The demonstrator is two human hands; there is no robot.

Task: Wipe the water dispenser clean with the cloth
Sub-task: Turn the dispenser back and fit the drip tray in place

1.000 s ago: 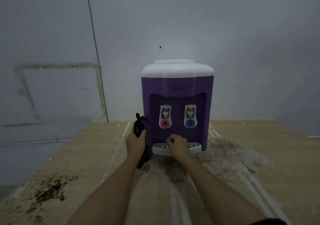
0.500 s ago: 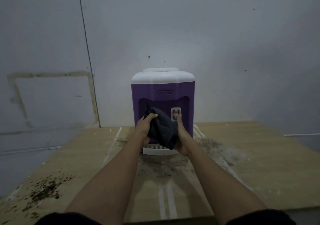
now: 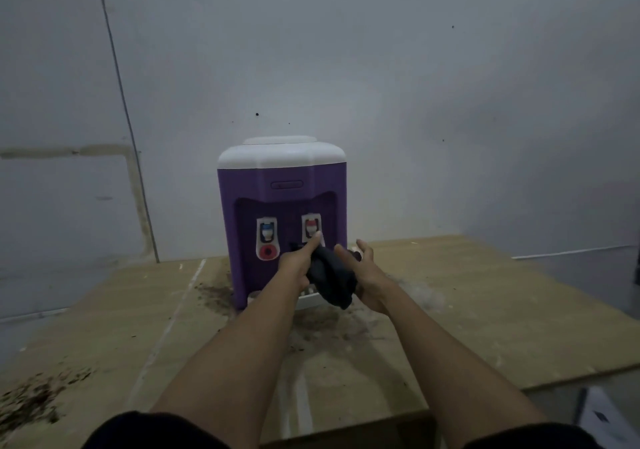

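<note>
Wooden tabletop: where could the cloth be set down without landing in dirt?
The wooden tabletop is bare right of the water dispenser, toward the wall. Left has a cleaner strip between the dispenser and the crumb patch. Directly in front is crowded: grime and both forearms.

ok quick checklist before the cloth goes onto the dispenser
1. Cloth in hand: ok, the dark cloth is bunched between the left hand and the right hand.
2. Cloth spread flat for wiping: not ok, it is crumpled.
3. Cloth touching the water dispenser: cannot tell, it is in front of the lower face.
4. Dispenser upright on the wooden board: ok.
5. Board around it clean: not ok, dark debris lies at its base.
</note>
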